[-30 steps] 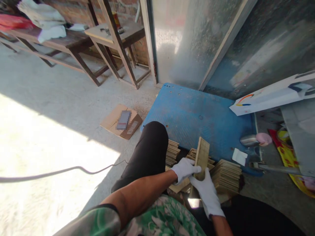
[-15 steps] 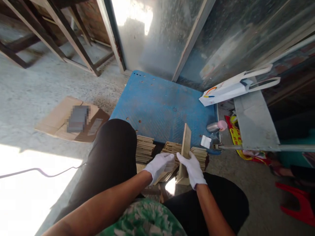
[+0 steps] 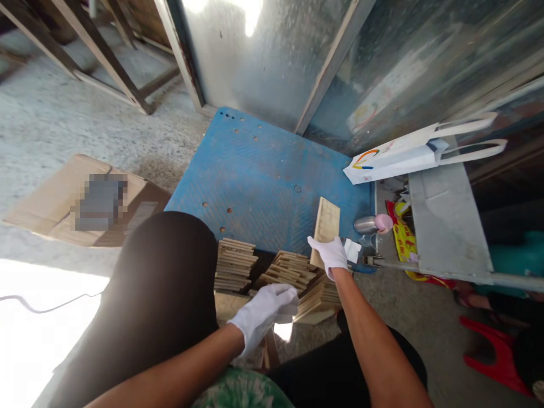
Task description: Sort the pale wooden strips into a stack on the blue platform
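Observation:
My right hand [image 3: 329, 255], in a white glove, grips the lower part of a thin wooden board [image 3: 326, 222] over the near right edge of the blue platform. My left hand [image 3: 270, 310], also gloved, hovers near my lap with its fingers loosely bent and apart from the thumb; nothing shows in it. Just beyond it are stacks of similar wooden boards: one stack [image 3: 234, 265] by my left knee, another stack [image 3: 289, 267] in the middle, and a third [image 3: 318, 300] below my right hand. My forearm and hand partly cover the third stack.
The blue platform [image 3: 255, 170] lies ahead against a metal-panelled wall. On its right side are a white paper bag [image 3: 393, 156], a metal bottle with a pink top [image 3: 365, 224] and a white paper piece [image 3: 352, 250]. A cardboard box [image 3: 55, 198] sits left; a red stool [image 3: 495, 357] stands right.
My right hand has carried the board forward and tilted it so its broad face shows. My left hand has drawn back slightly toward my lap. The whole view has shifted a little.

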`<act>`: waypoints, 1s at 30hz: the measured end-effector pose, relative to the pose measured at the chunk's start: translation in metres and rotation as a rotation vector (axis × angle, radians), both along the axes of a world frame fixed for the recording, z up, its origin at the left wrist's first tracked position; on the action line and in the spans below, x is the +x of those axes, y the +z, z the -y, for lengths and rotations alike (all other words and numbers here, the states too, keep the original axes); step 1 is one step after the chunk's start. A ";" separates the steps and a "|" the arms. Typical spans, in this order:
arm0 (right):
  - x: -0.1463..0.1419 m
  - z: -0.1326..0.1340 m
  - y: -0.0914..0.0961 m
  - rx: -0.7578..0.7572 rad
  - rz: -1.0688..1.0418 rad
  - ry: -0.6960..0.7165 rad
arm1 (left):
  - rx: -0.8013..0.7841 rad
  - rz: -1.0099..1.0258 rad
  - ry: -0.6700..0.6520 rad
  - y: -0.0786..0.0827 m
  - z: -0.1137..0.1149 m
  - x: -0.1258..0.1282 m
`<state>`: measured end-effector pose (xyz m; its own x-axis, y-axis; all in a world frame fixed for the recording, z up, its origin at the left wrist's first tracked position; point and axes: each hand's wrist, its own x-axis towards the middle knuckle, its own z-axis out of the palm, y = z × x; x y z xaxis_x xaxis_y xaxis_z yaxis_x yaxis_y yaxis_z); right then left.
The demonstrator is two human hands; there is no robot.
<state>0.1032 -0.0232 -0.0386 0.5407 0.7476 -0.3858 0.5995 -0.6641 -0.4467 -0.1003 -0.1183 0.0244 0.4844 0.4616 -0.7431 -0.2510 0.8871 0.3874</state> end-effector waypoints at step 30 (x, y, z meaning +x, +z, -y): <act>0.011 -0.050 -0.060 -0.328 0.390 0.084 | -0.217 0.003 0.071 -0.023 0.001 0.009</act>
<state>0.1144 0.0263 -0.0987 0.6342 0.6683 -0.3889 0.7374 -0.6740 0.0441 -0.0917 -0.1195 0.0014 0.4591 0.3240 -0.8272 -0.3166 0.9297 0.1884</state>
